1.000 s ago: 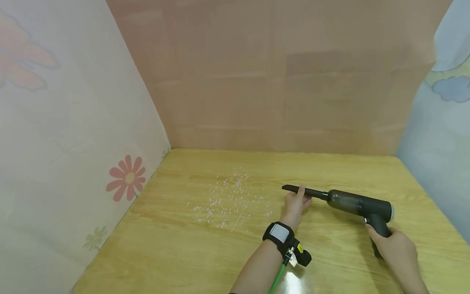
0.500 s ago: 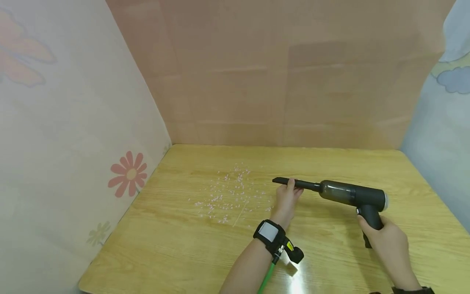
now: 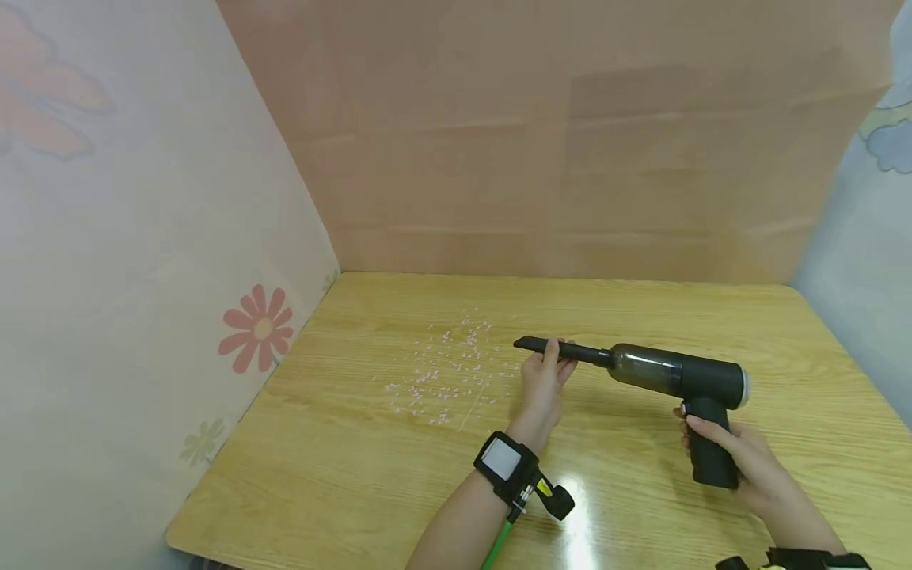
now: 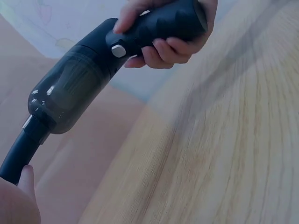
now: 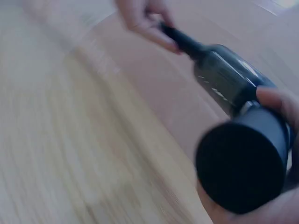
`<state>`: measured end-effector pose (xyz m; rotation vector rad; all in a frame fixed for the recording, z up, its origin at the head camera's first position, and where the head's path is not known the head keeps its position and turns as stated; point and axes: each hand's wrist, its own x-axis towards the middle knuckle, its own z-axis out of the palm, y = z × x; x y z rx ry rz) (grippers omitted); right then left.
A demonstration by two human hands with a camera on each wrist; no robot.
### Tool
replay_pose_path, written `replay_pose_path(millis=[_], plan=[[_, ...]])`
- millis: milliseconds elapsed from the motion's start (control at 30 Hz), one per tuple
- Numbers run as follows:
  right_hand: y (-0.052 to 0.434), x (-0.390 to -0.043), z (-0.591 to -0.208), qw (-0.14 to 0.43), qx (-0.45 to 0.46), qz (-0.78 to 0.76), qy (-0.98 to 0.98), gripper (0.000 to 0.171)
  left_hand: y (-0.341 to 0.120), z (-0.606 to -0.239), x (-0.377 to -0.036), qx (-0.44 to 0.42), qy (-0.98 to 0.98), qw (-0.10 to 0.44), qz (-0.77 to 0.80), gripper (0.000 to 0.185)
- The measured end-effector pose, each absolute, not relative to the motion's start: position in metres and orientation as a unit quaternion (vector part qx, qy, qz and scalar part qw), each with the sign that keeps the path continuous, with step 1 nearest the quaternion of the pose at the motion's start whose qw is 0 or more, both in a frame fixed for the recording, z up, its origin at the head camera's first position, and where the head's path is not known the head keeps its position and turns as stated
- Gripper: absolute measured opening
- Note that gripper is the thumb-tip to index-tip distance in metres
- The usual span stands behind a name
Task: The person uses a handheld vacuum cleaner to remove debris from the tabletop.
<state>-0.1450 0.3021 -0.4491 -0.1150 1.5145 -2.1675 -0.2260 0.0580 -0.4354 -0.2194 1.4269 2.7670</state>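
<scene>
Standing at the near edge of the bench (image 3: 342, 475), one sees two hands and one handheld vacuum (image 3: 670, 374). Nearest, toward the near right corner, the right hand (image 3: 741, 463) has its fingers curled round the vacuum's pistol grip, which points down at the wood. Further in, near the bench's middle, the left hand (image 3: 543, 378) pinches the thin nozzle (image 3: 559, 348) from below, thumb and fingers pressed on it. The vacuum is held level above the bench, right of centre, nozzle toward the left edge.

It is dark grey to black: a smoky see-through dust cup, a solid motor body with a pale rear cap, and one long flat nozzle.

Beyond the left hand, toward the far left part of the bench, lies one scatter of small pale pink bits (image 3: 449, 368), too many and too small to count.

Only the left wrist view shows a small light button (image 4: 118, 50) on the handle by the right hand's fingers (image 4: 161, 49). Only the right wrist view, blurred, shows the round butt of the grip (image 5: 240, 168) end-on.
</scene>
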Motion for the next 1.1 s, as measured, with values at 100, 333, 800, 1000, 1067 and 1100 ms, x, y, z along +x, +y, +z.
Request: replay_pose_path(millis=[100, 333, 800, 1000, 1067, 1100], plan=[[0.303, -0.148, -0.451, 0.389, -0.173, -0.864, 0.268, 0.061, 0.054, -0.435, -0.223, -0.065, 0.442, 0.025, 0.894, 0.036], [0.291, -0.147, -0.46, 0.439, -0.259, -0.857, 0.08, 0.068, 0.05, -0.438, -0.217, -0.071, 0.423, 0.043, 0.902, 0.035], [0.282, -0.144, -0.459, 0.405, -0.265, -0.871, 0.09, 0.061, 0.045, -0.438, -0.212, -0.039, 0.431, 0.024, 0.901, 0.039], [0.279, -0.145, -0.458, 0.398, -0.273, -0.87, 0.102, 0.06, 0.043, -0.44, -0.212, -0.032, 0.427, 0.027, 0.903, 0.039], [0.278, -0.144, -0.457, 0.394, -0.275, -0.87, 0.109, 0.06, 0.043, -0.44, -0.213, -0.031, 0.425, 0.029, 0.904, 0.038], [0.278, -0.144, -0.457, 0.392, -0.276, -0.87, 0.11, 0.06, 0.042, -0.441, -0.214, -0.032, 0.423, 0.03, 0.905, 0.037]])
